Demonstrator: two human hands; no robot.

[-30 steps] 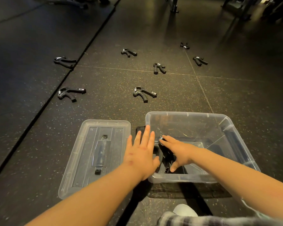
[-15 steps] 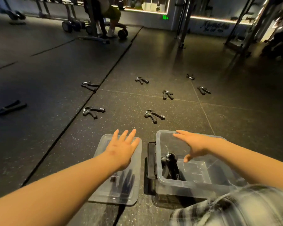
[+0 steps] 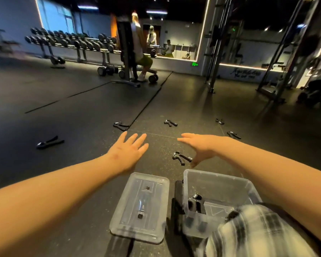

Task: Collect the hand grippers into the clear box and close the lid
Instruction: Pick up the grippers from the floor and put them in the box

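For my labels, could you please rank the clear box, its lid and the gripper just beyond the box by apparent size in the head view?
1. Box and lid: about alike; cloth hides part of the box, so unranked.
2. Gripper: clearly smallest.

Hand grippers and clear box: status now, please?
Left hand, right hand open, empty. Clear plastic box holds one black hand gripper; clear flat lid off, beside it. Nearest black floor gripper by right hand, path free.
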